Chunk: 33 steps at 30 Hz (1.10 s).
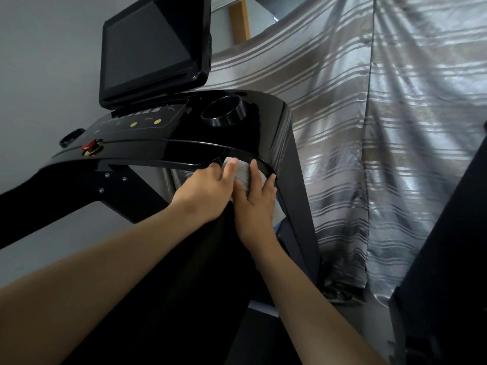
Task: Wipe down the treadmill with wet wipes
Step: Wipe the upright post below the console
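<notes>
From the head camera, the black treadmill (184,151) fills the middle, and its round cup holder (224,114) serves as my mark. Just below that holder, where the console's glossy rim bends down into the side rail, lies the pale wet wipe (243,173), mostly covered by both hands. The left hand (205,191) curls its fingers over the rim and lays its thumb on the wipe. The right hand (254,204) rests beside it, touching it, with fingers stretched out and pressing flat on the wipe. Both forearms hide the rail beneath.

Up and left of the holder stands a dark tilted screen (150,48). Left of the holder are two yellow buttons (134,125), and farther left a red knob (89,147) and a second holder (71,137). The panel's markings are too small to read. Right of the holder hangs a striped silver curtain (382,127); beyond it sits a dark bulk (448,259) I can't identify.
</notes>
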Motion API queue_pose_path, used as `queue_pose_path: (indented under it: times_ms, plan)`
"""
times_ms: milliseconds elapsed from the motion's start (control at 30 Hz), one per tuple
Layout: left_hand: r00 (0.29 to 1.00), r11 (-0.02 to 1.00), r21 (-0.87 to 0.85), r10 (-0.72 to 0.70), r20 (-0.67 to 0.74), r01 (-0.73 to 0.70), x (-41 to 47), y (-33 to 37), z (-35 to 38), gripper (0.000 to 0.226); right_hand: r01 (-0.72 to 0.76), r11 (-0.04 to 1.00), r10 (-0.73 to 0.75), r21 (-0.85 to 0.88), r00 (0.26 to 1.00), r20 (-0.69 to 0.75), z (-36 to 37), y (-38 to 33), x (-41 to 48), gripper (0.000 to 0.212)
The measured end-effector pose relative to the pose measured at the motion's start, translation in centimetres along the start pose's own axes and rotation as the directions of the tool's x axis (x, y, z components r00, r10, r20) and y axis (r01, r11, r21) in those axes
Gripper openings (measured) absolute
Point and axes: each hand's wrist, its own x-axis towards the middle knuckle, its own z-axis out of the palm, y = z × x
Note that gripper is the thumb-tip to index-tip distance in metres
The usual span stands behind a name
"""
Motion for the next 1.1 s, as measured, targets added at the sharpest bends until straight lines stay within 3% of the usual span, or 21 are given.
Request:
queue_pose_path:
  times_ms: [167,300,667,800,967,1100]
  plan:
    - [0.999,0.983,0.183,0.032,-0.043,-0.024,-0.7,0.5,-0.5,0.04,0.045,0.992,-0.041,0.117,0.999,-0.032,-0.2,1.5,-0.1,0.051]
    - [0.996,0.973,0.221,0.081,-0.047,-0.068,-0.9,0.5,-0.3,0.042,0.021,0.978,-0.012,0.208,0.999,-0.044,0.0,2.8,-0.9,0.051]
    - [0.993,0.989,0.114,0.098,-0.067,-0.09,0.0,-0.1,-0.1,0.037,0.015,0.967,0.024,0.254,0.989,-0.147,-0.4,3.3,-0.3,0.047]
    - [0.993,0.993,0.055,0.105,-0.062,-0.102,0.4,-0.4,-0.1,0.03,0.088,0.976,-0.032,0.2,0.963,-0.269,-0.8,2.9,-0.7,0.046]
    - [0.995,0.996,-0.03,0.078,-0.062,-0.08,0.3,-0.5,-0.5,0.027,0.012,1.0,-0.011,0.014,0.997,-0.08,0.5,0.8,-1.1,0.064]
    - [0.993,0.996,-0.034,0.078,-0.087,-0.082,-0.1,0.1,-0.6,0.029,0.031,0.999,-0.028,0.021,0.995,-0.101,0.5,1.3,0.3,0.063]
